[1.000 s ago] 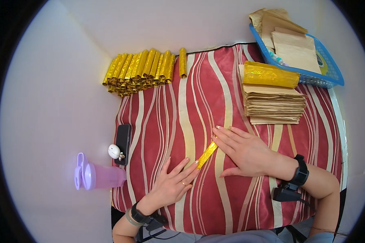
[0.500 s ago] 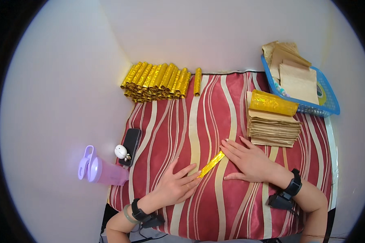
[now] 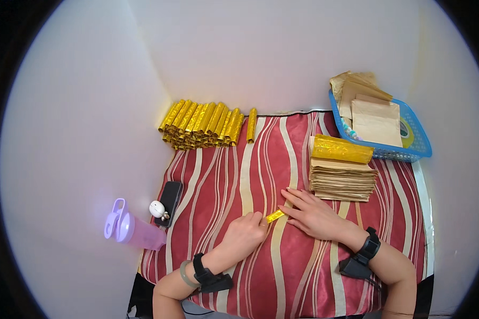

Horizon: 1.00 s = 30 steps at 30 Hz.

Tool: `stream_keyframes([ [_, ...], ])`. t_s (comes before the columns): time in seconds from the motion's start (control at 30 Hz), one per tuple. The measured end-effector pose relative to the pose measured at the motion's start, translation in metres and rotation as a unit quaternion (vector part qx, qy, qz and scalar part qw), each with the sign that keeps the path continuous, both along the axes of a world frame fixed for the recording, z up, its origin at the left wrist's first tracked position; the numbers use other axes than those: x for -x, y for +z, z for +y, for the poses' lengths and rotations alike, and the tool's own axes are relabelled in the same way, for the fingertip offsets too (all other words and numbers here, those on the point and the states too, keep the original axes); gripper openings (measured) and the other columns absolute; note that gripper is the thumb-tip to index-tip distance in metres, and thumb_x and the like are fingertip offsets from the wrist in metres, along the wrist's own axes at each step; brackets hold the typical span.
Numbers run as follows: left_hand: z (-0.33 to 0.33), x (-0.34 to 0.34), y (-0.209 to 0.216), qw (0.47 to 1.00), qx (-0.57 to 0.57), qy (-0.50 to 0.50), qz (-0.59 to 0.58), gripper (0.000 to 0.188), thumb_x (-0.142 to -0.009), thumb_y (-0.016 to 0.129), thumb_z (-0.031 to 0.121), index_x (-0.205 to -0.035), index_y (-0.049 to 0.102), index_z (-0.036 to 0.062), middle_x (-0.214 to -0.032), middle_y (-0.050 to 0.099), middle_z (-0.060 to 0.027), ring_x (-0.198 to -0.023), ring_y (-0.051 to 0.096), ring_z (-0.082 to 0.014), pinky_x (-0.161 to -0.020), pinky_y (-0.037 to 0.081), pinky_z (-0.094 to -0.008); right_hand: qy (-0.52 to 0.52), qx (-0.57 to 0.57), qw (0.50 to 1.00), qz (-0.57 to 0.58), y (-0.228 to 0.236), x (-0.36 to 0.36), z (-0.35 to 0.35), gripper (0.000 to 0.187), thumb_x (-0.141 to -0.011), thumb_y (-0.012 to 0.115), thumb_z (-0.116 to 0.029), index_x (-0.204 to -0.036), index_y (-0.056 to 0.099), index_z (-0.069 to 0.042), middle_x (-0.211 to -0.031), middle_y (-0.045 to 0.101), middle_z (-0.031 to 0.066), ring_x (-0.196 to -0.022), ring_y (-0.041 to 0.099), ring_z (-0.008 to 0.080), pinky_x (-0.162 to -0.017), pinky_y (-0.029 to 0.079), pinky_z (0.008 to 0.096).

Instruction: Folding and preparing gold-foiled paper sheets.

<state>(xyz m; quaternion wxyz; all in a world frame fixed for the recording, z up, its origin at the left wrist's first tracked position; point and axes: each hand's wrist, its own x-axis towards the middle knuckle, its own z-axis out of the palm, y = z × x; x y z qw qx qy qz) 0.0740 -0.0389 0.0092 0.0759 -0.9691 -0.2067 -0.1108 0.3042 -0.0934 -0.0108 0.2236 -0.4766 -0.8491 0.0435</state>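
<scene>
A narrow, shiny piece of gold foil paper (image 3: 275, 216), rolled or folded, lies slantwise on the striped cloth between my hands. My left hand (image 3: 246, 232) is closed at its near left end, fingers curled and pinching it. Over the far right end rests my right hand (image 3: 315, 217), its fingers stretched out flat and covering part of the foil. Beyond that hand, a stack of brown paper sheets (image 3: 340, 181) has a curled gold foil sheet (image 3: 341, 150) on top.
Many gold foil tubes (image 3: 199, 125) are piled at the back left, with a single tube (image 3: 252, 126) beside them. A blue basket (image 3: 421, 141) at the back right holds brown paper. On the left are a phone (image 3: 171, 198), a white earbud case (image 3: 156, 209) and a purple bottle (image 3: 138, 231).
My left hand has gone from spread fingers to a closed pinch on the foil paper's left end. My right hand stays flat at the other end. The whole view has shifted slightly.
</scene>
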Motion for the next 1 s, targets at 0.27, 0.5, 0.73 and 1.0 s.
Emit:
stream_keyframes([
  [0.27, 0.009, 0.006, 0.008, 0.958, 0.223, 0.061, -0.168, 0.016, -0.08, 0.068, 0.011, -0.092, 0.068, 0.001, -0.081, 0.066, -0.0107, -0.069, 0.065, -0.0238, -0.061, 0.052, -0.0307, 0.018, 0.056, 0.971, 0.23, 0.002, 0.0, 0.002, 0.023, -0.088, 0.064, -0.018, -0.102, 0.066, 0.0, -0.12, 0.06, 0.0173, -0.113, 0.056, 0.0279, -0.093, 0.046, 0.0364],
  [0.5, -0.001, -0.004, 0.018, 0.873, 0.441, 0.08, -0.192, 0.016, -0.089, 0.064, 0.012, -0.096, 0.069, -0.0019, -0.08, 0.07, -0.0111, -0.066, 0.067, -0.0159, -0.059, 0.052, -0.0259, 0.01, 0.182, 0.916, 0.357, 0.013, 0.015, -0.006, 0.02, -0.094, 0.058, -0.019, -0.097, 0.06, 0.001, -0.082, 0.068, 0.0128, -0.069, 0.066, 0.0263, -0.065, 0.052, 0.032],
  [0.73, -0.003, -0.001, 0.013, 0.802, 0.552, 0.092, -0.206, 0.016, -0.092, 0.061, 0.01, -0.094, 0.07, -0.0038, -0.077, 0.07, -0.0065, -0.065, 0.063, -0.0067, -0.06, 0.052, -0.0214, 0.014, 0.161, 0.933, 0.323, 0.014, 0.023, -0.01, 0.017, -0.093, 0.059, -0.015, -0.092, 0.064, 0.001, -0.074, 0.067, 0.0105, -0.066, 0.068, 0.0188, -0.059, 0.052, 0.0293],
  [1.0, -0.005, -0.002, 0.009, 0.779, 0.585, 0.062, -0.218, 0.018, -0.093, 0.061, 0.013, -0.094, 0.069, -0.0033, -0.076, 0.07, -0.0071, -0.063, 0.065, -0.0081, -0.059, 0.052, -0.0219, 0.037, 0.164, 0.909, 0.382, 0.01, 0.022, -0.011, 0.019, -0.096, 0.054, -0.014, -0.089, 0.065, 0.0, -0.07, 0.067, 0.0112, -0.062, 0.068, 0.0194, -0.057, 0.053, 0.03],
])
